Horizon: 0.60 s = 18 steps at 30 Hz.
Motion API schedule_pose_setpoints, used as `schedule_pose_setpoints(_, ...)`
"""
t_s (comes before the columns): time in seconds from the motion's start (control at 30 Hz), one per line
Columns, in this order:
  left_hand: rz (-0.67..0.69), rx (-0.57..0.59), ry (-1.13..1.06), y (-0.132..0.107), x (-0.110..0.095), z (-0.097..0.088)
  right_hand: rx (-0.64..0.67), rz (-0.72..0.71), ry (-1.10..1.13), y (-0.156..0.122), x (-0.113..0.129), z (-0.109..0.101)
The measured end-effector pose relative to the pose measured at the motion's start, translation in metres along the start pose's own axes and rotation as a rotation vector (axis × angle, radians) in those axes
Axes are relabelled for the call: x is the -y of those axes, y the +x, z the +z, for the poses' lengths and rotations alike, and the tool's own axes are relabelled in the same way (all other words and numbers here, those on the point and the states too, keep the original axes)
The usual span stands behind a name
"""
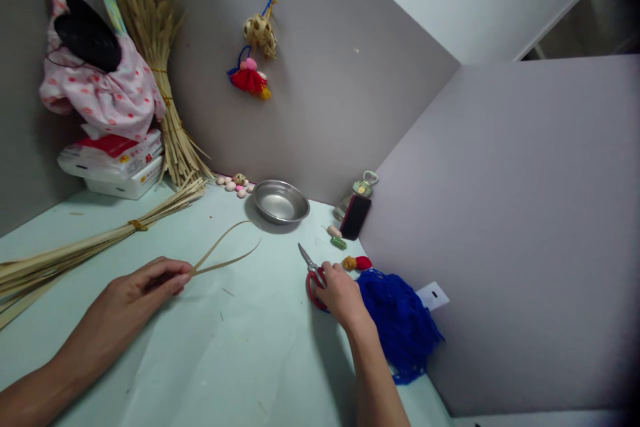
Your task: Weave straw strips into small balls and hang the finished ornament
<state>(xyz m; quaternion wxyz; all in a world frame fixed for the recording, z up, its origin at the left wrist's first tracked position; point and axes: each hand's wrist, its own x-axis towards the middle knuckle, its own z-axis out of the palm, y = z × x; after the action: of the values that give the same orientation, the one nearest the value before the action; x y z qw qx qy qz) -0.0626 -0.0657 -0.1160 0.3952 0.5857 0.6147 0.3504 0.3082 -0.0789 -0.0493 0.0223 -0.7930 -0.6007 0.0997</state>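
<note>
My left hand (150, 281) pinches the ends of thin straw strips (227, 261), which spread into two curved lengths over the pale table. To the right, my right hand (339, 290) has its fingers curled over the red handles of a pair of scissors (311, 268); the blades point up and to the left, and part of the handles is hidden under the fingers. Beside my right wrist lies a heap of blue yarn (397, 327). A tied bundle of long straw strips (115, 237) lies on the left, beyond my left hand.
A metal bowl (281, 202) stands near the back wall, with pink pebble-like pieces (231, 185) beside it. A phone (356, 217) leans at the right, near thread spools (339, 242). Boxes (125, 177) and an upright straw sheaf (167, 107) fill the left corner. Woven ornaments (261, 33) hang above.
</note>
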Motion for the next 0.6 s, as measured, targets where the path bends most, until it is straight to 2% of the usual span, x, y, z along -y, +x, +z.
schedule_pose_setpoints(0.1,0.033,-0.015,0.0,-0.001,0.0,0.0,-0.03,0.002,0.03,0.002,-0.001,0.002)
schedule_pose_setpoints(0.23,0.071,-0.071,0.007,-0.004,-0.007,-0.005,-0.173,-0.031,0.161,0.006,-0.004,-0.004)
schedule_pose_setpoints(0.27,0.07,-0.082,0.007,-0.004,-0.009,-0.006,-0.207,-0.059,0.264,0.006,-0.004,-0.006)
schedule_pose_setpoints(0.33,0.07,-0.109,0.009,-0.005,-0.011,-0.009,-0.192,-0.151,0.638,0.003,-0.002,-0.009)
schedule_pose_setpoints(0.37,0.079,-0.123,0.016,-0.006,-0.011,-0.009,-0.128,-0.211,0.878,-0.001,0.0,-0.01)
schedule_pose_setpoints(0.43,0.125,-0.153,0.04,-0.005,-0.01,-0.01,0.088,-0.347,1.308,-0.011,0.01,-0.008)
schedule_pose_setpoints(0.53,0.229,-0.167,0.072,-0.005,-0.005,-0.008,0.418,-0.522,1.59,-0.031,0.034,0.0)
schedule_pose_setpoints(0.6,0.29,-0.166,0.075,-0.004,-0.001,-0.008,0.61,-0.569,1.691,-0.043,0.052,0.007)
